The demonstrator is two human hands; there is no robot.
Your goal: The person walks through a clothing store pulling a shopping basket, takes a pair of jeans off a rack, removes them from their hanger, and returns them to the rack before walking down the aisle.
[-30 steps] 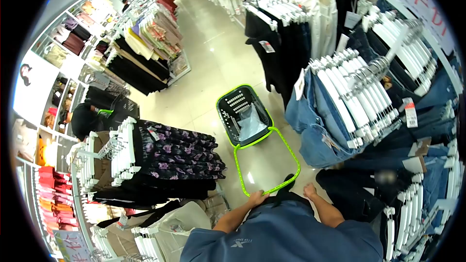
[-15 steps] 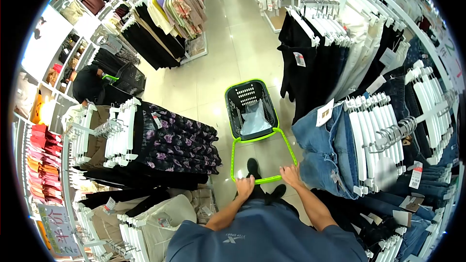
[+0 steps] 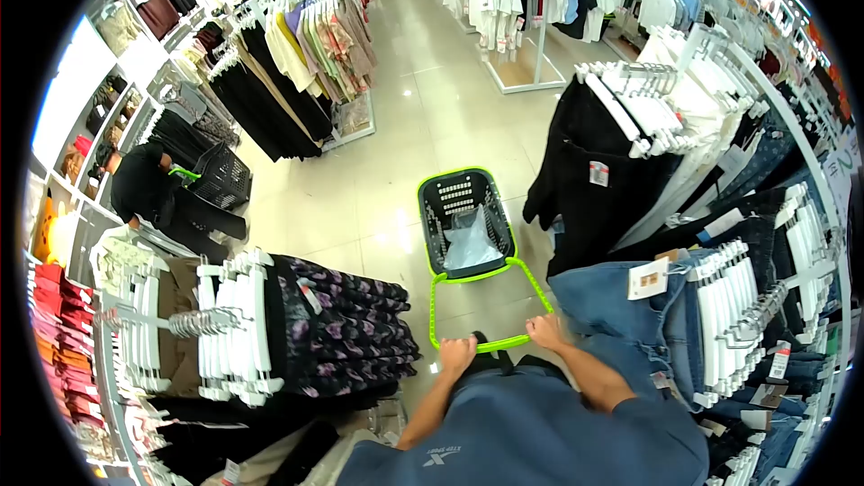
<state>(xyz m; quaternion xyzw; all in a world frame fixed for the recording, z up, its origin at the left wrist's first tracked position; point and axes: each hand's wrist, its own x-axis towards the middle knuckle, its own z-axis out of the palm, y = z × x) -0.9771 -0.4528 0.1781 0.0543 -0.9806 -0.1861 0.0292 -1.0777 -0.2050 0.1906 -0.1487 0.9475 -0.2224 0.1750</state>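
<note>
A black basket (image 3: 465,182) with a green rim stands on the floor ahead of me, a clear plastic bag (image 3: 472,243) lying inside it. Its green handle (image 3: 504,343) reaches back to my body. My left hand (image 3: 457,354) is closed on the handle's left corner, and my right hand (image 3: 545,331) is closed on the right corner. Blue jeans (image 3: 621,292) on hangers hang just right of my right hand. To the left of the basket hangs a dark floral skirt (image 3: 346,333).
A person in black (image 3: 148,184) bends beside another black basket (image 3: 221,176) at the left. Black trousers (image 3: 585,157) hang right of the basket. A rack of light clothes (image 3: 315,36) stands further up on the left. Tiled aisle floor (image 3: 432,108) runs ahead between the racks.
My right hand has gone from beside my body onto the handle. The racks have shifted in view, and more of the aisle and the shirts beyond shows.
</note>
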